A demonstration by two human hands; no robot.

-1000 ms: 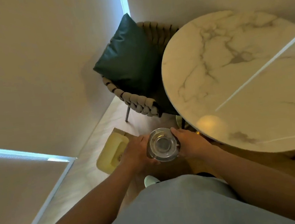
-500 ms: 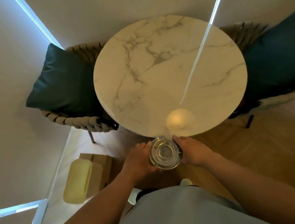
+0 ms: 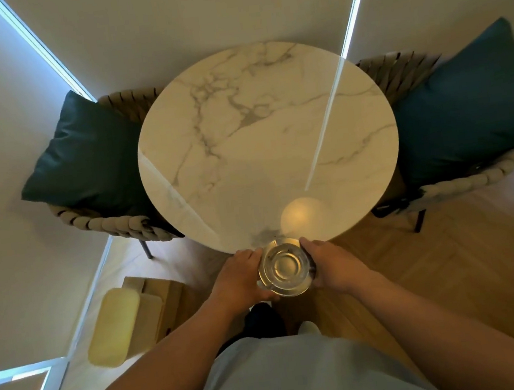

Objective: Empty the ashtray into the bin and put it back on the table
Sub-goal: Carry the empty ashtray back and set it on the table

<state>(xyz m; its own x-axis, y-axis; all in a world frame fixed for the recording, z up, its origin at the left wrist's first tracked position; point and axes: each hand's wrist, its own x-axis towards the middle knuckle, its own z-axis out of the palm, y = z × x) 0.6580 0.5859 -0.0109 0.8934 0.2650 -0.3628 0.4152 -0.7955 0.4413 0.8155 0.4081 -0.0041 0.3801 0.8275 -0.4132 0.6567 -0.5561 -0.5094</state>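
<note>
Ashtray: clear glass ashtray (image 3: 286, 268) held in the air at the near edge of the round marble table (image 3: 243, 138); contents unclear through the glare.
Hands: left hand (image 3: 241, 280) and right hand (image 3: 332, 266) clasp its opposite sides; fingertips partly hidden behind the glass.
Bin: yellow-lidded bin (image 3: 120, 329) on the floor at left, its opening hard to make out.
Chairs: woven chairs' seats hidden under cushions and tabletop.

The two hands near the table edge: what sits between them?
In the head view, a clear glass ashtray sits between the left hand and the right hand, gripped on both sides.
</note>
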